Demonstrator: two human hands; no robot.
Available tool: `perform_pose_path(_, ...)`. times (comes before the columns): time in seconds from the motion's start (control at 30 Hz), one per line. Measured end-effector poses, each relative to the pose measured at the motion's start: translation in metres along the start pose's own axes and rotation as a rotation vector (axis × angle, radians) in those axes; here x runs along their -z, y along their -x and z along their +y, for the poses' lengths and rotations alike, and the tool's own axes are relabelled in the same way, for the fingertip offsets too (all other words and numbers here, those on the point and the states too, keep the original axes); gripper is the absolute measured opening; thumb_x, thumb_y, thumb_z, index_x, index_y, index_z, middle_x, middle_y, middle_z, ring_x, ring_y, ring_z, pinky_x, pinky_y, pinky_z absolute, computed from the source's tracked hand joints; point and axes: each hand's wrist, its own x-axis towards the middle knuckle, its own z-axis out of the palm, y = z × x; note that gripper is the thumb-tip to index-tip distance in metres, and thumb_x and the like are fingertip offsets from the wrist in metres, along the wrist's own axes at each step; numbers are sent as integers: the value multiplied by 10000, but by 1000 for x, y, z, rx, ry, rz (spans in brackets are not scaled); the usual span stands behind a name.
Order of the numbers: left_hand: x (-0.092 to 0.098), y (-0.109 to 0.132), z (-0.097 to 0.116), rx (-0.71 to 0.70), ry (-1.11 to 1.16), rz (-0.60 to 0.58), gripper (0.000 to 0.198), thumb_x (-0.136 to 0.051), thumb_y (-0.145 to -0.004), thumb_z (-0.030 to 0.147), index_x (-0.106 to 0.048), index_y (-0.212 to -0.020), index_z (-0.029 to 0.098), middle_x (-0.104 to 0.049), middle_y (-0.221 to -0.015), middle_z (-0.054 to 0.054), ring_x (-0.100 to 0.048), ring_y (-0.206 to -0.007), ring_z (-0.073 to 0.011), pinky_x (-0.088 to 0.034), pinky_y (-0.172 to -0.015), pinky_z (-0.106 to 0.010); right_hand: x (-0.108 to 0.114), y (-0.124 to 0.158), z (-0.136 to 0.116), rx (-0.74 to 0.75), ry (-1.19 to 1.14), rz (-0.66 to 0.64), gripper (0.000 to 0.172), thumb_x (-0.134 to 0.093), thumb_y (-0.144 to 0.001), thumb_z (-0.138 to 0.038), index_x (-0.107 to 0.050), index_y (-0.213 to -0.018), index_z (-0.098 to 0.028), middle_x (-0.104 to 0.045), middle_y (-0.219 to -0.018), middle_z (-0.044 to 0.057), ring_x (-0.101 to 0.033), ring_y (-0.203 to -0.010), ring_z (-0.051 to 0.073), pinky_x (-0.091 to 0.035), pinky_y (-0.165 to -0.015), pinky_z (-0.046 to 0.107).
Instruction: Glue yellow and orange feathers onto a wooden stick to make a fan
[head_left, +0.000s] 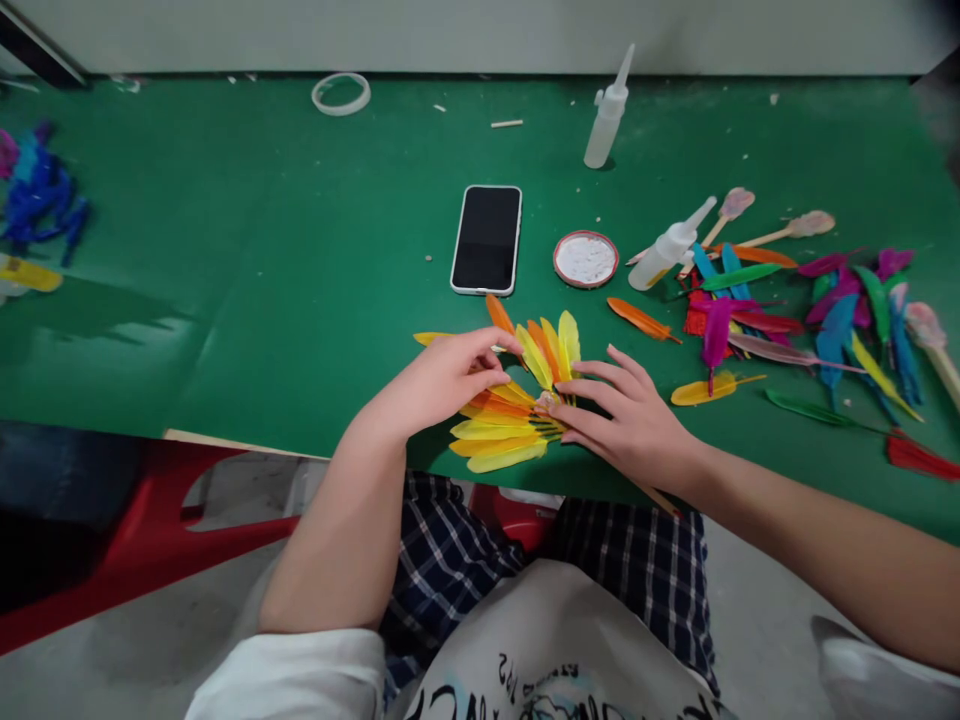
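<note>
Centre of frame, at the near edge of the green table [262,300]: left hand [450,378] curled, fingertips pinching the upper vanes of the feather fan [499,440]; fan lies between the hands, touching both, its feathers radiating left and upward from a hub at its right side; right hand [634,420] spread flat, fingertips pressing that hub; phone [487,238] above.

Soft matt feathers [517,420], seemingly felt tabletop [262,250]

Short white sleeves [292,675] up top, both arms bare down to the left hand [450,380] and right hand [630,420]. The white shirt [555,650] carried scrawled black lettering, and navy plaid cloth [450,560] with white lines covered the lap.
</note>
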Motion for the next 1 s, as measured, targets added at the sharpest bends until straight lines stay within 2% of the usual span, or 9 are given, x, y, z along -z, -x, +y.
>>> perform_pose_path(0.2,0,-1,-2,17,-17,-15,261,-481,-795,244,-522,-1052,226,-590,-799,0,-568,-679,-112,-448,-619,-237,0,0,0,-6,-12,-13,304,-571,-792,-306,-582,-1092,-258,-628,-1029,40,-447,-1122,222,-279,-1016,486)
perform_pose_path(0.43,3,2,5,3,-45,-112,317,-517,-782,301,-530,-1087,216,-612,-803,-5,-571,-709,-130,-438,-649,-251,0,0,0,-6,9,-12,305,-570,-789,-327,-590,-1087,-261,-629,-1029,37,-442,-1120,227,-282,-1015,485)
perform_pose_path(0.63,19,12,2,80,-105,-98,450,-538,-767,393,-464,-1178,224,-575,-668,23,-527,-601,-119,-400,-545,-223,2,-1,-1,-15,30,-21,292,-556,-797,-341,-596,-1076,-266,-629,-1026,27,-456,-1104,229,-286,-1015,478)
perform_pose_path(0.77,26,20,-2,75,-108,-123,476,-514,-790,350,-406,-1239,234,-566,-673,21,-534,-633,-125,-399,-553,-222,2,-1,-1,-1,36,-9,298,-561,-792,-348,-596,-1077,-265,-626,-1039,33,-463,-1098,231,-286,-1015,480)
perform_pose_path(1.0,25,26,-4,66,-56,-192,474,-512,-796,302,-400,-1255,266,-544,-684,30,-524,-639,-114,-413,-577,-219,2,-1,-1,-4,6,-25,318,-572,-786,-332,-585,-1099,-279,-622,-1051,42,-452,-1112,227,-280,-1016,492)
